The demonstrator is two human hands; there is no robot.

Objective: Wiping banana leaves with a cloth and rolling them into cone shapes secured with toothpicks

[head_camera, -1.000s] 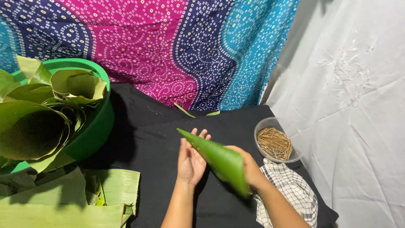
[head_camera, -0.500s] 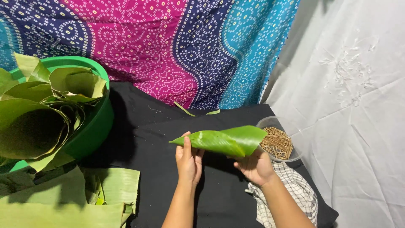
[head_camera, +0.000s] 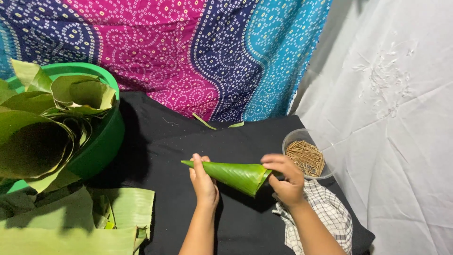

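A green leaf rolled into a cone [head_camera: 233, 174] lies level in front of me, tip pointing left, wide mouth to the right. My left hand [head_camera: 203, 182] grips the narrow end near the tip. My right hand [head_camera: 285, 179] pinches the rim of the wide mouth with fingers curled over it. Both hands hover above a black cloth [head_camera: 174, 141] that covers the table.
A clear round container of thin brown sticks [head_camera: 306, 157] stands just right of my right hand. A checked cloth [head_camera: 325, 215] lies under that wrist. A green basin [head_camera: 101, 141] full of curled leaves sits at left, flat leaf pieces [head_camera: 94, 222] before it. Patterned fabric hangs behind.
The cone swung from a steep diagonal to level with its tip left. My right hand shifted from under the wide end to pinching its rim, and the mouth looks narrower.
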